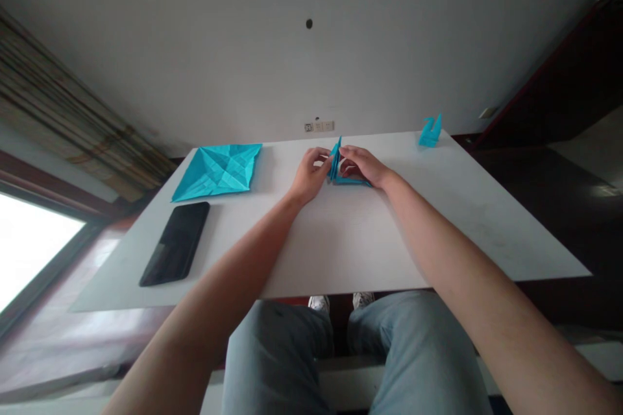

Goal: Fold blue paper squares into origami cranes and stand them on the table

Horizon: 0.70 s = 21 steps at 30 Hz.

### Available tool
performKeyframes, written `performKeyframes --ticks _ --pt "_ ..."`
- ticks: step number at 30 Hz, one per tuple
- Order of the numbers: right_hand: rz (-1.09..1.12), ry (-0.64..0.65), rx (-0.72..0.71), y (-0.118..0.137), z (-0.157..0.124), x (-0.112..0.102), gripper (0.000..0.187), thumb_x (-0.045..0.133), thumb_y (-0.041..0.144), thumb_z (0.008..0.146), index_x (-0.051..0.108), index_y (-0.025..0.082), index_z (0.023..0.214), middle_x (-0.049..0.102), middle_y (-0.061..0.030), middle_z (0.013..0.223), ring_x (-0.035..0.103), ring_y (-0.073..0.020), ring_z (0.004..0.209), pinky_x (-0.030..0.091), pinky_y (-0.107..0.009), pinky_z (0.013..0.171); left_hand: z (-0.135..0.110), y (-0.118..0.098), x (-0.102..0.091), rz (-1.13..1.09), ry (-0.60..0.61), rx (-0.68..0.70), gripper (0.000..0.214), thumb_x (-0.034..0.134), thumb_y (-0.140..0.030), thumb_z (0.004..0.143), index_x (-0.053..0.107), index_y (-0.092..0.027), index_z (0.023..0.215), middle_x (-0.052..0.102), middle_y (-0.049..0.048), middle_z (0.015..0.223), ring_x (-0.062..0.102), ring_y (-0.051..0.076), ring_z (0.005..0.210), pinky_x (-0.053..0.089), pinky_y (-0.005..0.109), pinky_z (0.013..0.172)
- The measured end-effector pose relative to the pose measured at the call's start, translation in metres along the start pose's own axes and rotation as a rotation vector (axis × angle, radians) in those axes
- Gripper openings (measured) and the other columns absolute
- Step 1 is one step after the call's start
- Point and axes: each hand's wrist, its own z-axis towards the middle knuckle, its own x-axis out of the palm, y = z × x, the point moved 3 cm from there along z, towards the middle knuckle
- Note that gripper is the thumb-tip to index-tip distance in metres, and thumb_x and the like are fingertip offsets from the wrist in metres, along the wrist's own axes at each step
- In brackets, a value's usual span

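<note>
Between my two hands, near the middle of the white table, stands a partly folded piece of blue origami paper. One narrow part of it points up, and another flap stretches right along the tabletop under my right hand. My left hand pinches the upright part from the left, thumb toward me. From the other side, the fingers of my right hand are curled and closed on the same paper near its top. The fingertips partly hide the folds.
A creased blue paper sheet lies at the table's back left, with a black phone in front of it. A small blue origami crane stands at the back right corner. Behind the table is a wall with sockets.
</note>
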Motion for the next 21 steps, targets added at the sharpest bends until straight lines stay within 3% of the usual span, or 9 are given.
performKeyframes --ticks 9,17,21 --pt "0.025 -0.012 0.018 -0.0074 0.0063 0.0005 0.076 0.094 0.094 0.071 0.073 0.024 0.090 0.070 -0.0035 0.082 0.068 -0.0184 0.072 0.061 -0.030 0.061 -0.0011 0.0013 0.0008 0.012 0.005 -0.020 0.008 0.079 -0.029 0.106 0.079 -0.022 0.102 0.075 0.0094 0.118 0.074 0.021 0.111 0.064 0.026 0.081" --pt "0.007 -0.018 0.040 -0.0082 0.0091 -0.0013 0.068 0.081 0.092 0.091 0.071 0.024 0.088 0.071 -0.0034 0.079 0.068 -0.0176 0.070 0.060 -0.029 0.061 0.0012 0.0062 0.0019 -0.011 -0.007 -0.023 0.007 0.078 -0.028 0.106 0.077 -0.021 0.104 0.076 0.0091 0.118 0.075 0.020 0.108 0.062 0.025 0.080" --pt "0.027 -0.031 0.064 -0.0070 0.0082 0.0006 0.069 0.083 0.091 0.089 0.071 0.024 0.085 0.072 -0.0038 0.078 0.066 -0.0166 0.068 0.059 -0.027 0.059 0.0008 0.0065 0.0017 0.029 -0.004 -0.021 0.006 0.078 -0.028 0.105 0.078 -0.022 0.104 0.077 0.0090 0.120 0.076 0.019 0.104 0.062 0.024 0.078"
